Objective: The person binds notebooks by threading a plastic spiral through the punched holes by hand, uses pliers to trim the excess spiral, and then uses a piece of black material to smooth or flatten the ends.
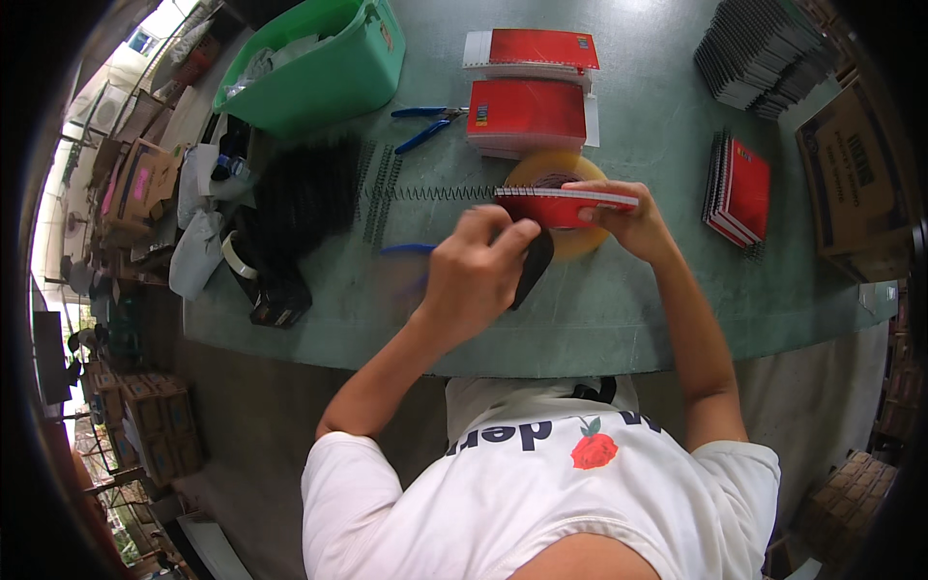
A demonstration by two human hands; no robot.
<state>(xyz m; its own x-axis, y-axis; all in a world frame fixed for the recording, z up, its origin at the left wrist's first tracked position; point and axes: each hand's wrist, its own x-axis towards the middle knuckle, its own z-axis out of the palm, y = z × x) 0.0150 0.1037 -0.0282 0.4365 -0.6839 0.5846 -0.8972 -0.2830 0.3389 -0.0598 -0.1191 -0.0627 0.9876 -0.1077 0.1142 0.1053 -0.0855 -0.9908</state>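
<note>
My right hand (633, 222) grips the right end of a red-covered notebook (548, 209), its thumb along the page edges. A black spiral binding coil (435, 193) runs through the holes at the notebook's left end and stretches out to the left. Just below that end, my left hand (474, 266) has its fingers curled in; whatever they may hold is hidden. Under the notebook is a yellow, blurred round thing (580, 246), perhaps a tape roll. A black flap-like piece (534, 271) shows beside my left fingers.
Loose coils (385, 188) lie beside a black heap (304, 193). Blue-handled pliers (425, 132) sit near red notebook stacks (527, 111). A green bin (329, 82) stands far left. Rightward are bound notebooks (744, 193), a grey-edged stack (759, 58) and a cardboard box (851, 179).
</note>
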